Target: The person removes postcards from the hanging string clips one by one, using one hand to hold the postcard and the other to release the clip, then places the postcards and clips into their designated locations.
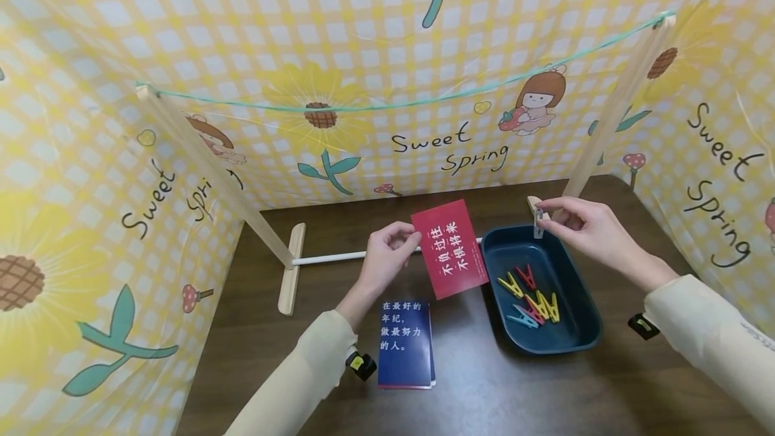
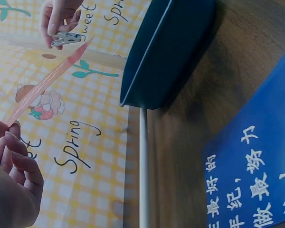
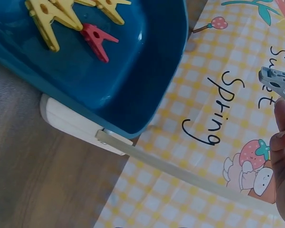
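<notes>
My left hand (image 1: 390,252) pinches a red card (image 1: 451,249) with white lettering by its left edge, in front of the frame's white crossbar. In the left wrist view the card (image 2: 52,80) appears nearly edge-on. Above the far end of the dark blue basin (image 1: 590,311), my right hand (image 1: 584,231) pinches a pale grey clothespin (image 1: 539,223) between thumb and fingers. The right wrist view shows that clothespin (image 3: 278,80) pointing away from the fingertips. Several yellow, red and light blue clothespins (image 1: 511,284) lie loose on the basin floor.
A stack of cards with a blue one (image 1: 404,348) on top lies on the brown table (image 1: 478,395), near the left forearm. Behind, a green string (image 1: 387,107) hangs slack between two wooden posts (image 1: 212,173). Yellow checked cloth covers the walls.
</notes>
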`<move>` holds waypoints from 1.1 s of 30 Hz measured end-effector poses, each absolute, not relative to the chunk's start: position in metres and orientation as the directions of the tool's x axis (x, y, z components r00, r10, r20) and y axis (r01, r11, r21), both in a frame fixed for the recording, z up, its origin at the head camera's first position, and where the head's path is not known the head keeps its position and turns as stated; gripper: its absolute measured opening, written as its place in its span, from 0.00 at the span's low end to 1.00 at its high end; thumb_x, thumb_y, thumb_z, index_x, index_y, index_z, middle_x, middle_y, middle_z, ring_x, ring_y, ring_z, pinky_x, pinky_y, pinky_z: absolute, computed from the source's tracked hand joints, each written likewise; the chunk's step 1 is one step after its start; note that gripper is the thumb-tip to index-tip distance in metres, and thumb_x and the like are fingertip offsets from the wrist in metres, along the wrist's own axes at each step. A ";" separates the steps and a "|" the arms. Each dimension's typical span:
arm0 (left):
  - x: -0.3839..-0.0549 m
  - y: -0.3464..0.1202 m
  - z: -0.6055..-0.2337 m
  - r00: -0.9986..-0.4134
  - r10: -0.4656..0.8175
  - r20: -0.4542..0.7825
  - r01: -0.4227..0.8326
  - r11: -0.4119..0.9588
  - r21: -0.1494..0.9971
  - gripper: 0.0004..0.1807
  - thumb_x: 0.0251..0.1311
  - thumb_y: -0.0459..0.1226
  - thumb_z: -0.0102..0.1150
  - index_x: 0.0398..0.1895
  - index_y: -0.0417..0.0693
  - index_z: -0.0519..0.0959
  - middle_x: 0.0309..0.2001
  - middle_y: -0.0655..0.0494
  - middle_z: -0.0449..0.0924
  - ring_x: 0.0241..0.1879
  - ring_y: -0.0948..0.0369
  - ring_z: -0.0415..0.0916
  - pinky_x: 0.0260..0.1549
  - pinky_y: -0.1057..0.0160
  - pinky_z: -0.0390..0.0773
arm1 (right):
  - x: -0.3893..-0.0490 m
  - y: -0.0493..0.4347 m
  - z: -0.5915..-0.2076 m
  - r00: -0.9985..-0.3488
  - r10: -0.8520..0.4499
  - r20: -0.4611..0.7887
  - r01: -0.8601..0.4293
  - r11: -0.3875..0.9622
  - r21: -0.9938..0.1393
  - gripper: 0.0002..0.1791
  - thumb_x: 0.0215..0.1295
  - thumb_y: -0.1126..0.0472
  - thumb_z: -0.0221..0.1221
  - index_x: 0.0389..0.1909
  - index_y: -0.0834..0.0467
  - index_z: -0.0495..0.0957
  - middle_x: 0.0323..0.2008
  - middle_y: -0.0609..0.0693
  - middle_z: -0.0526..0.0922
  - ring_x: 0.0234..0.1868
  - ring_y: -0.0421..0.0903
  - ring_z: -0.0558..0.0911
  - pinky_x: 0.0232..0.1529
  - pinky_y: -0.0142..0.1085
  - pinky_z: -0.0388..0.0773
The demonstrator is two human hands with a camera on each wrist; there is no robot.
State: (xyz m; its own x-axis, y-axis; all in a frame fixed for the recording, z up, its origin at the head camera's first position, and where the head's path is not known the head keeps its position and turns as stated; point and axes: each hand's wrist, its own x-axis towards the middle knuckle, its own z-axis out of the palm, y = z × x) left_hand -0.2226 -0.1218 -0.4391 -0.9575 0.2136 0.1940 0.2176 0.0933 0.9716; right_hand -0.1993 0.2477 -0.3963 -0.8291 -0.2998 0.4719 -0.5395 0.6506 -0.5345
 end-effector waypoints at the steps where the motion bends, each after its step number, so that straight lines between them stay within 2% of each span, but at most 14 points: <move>1: -0.222 -0.122 -0.440 -0.958 0.214 0.192 0.215 0.094 0.972 0.07 0.69 0.31 0.64 0.43 0.34 0.84 0.29 0.45 0.82 0.16 0.64 0.67 0.18 0.68 0.68 | -0.199 0.249 -0.398 -0.831 -0.301 0.468 -0.538 0.651 -0.535 0.20 0.59 0.72 0.72 0.53 0.59 0.85 0.29 0.43 0.85 0.24 0.36 0.77 0.27 0.24 0.73; 10: -0.217 -0.124 -0.445 -0.964 0.211 0.162 0.188 0.107 0.976 0.07 0.68 0.30 0.65 0.43 0.32 0.84 0.32 0.35 0.83 0.16 0.64 0.67 0.19 0.69 0.67 | -0.194 0.253 -0.413 -0.845 -0.307 0.438 -0.524 0.643 -0.559 0.19 0.59 0.72 0.72 0.52 0.58 0.85 0.27 0.44 0.85 0.23 0.34 0.77 0.25 0.25 0.73; 14: -0.215 -0.126 -0.449 -0.968 0.217 0.126 0.151 0.101 0.983 0.07 0.67 0.30 0.65 0.43 0.32 0.84 0.32 0.40 0.82 0.15 0.67 0.66 0.19 0.69 0.67 | -0.191 0.254 -0.420 -0.851 -0.312 0.423 -0.515 0.651 -0.557 0.18 0.59 0.72 0.72 0.52 0.59 0.85 0.26 0.43 0.84 0.23 0.34 0.77 0.25 0.25 0.74; 15: -0.214 -0.127 -0.450 -0.968 0.221 0.118 0.143 0.099 0.985 0.07 0.68 0.29 0.65 0.43 0.31 0.84 0.33 0.37 0.82 0.14 0.67 0.65 0.18 0.70 0.67 | -0.190 0.254 -0.421 -0.853 -0.315 0.416 -0.514 0.652 -0.558 0.18 0.60 0.71 0.72 0.51 0.60 0.85 0.26 0.43 0.83 0.23 0.34 0.77 0.25 0.25 0.74; 17: -0.213 -0.128 -0.452 -0.970 0.222 0.102 0.126 0.099 0.987 0.07 0.68 0.29 0.65 0.43 0.31 0.83 0.32 0.39 0.81 0.14 0.67 0.65 0.18 0.69 0.66 | -0.190 0.254 -0.425 -0.855 -0.323 0.407 -0.512 0.654 -0.557 0.17 0.60 0.71 0.71 0.51 0.60 0.85 0.25 0.42 0.83 0.23 0.34 0.77 0.25 0.26 0.75; 25: -0.210 -0.133 -0.458 -0.974 0.222 0.048 0.093 0.197 0.976 0.08 0.68 0.29 0.64 0.45 0.31 0.84 0.36 0.30 0.82 0.17 0.66 0.66 0.18 0.70 0.66 | -0.187 0.256 -0.435 -0.878 -0.324 0.352 -0.476 0.659 -0.582 0.16 0.63 0.69 0.71 0.51 0.59 0.85 0.25 0.43 0.83 0.23 0.34 0.77 0.24 0.29 0.76; 29: -0.202 -0.135 -0.447 -0.967 0.251 0.032 0.088 0.214 0.973 0.08 0.69 0.28 0.63 0.45 0.29 0.83 0.37 0.27 0.81 0.18 0.66 0.67 0.20 0.71 0.68 | -0.185 0.257 -0.439 -0.888 -0.323 0.326 -0.458 0.666 -0.588 0.15 0.63 0.68 0.71 0.51 0.59 0.85 0.26 0.42 0.83 0.23 0.34 0.77 0.24 0.30 0.76; 33: -0.192 -0.137 -0.432 -0.963 0.266 0.049 0.107 0.209 0.972 0.08 0.68 0.26 0.62 0.44 0.26 0.82 0.32 0.32 0.81 0.18 0.66 0.67 0.20 0.71 0.68 | -0.183 0.258 -0.443 -0.895 -0.320 0.309 -0.445 0.665 -0.600 0.15 0.64 0.67 0.70 0.51 0.58 0.85 0.26 0.44 0.83 0.24 0.34 0.77 0.23 0.30 0.76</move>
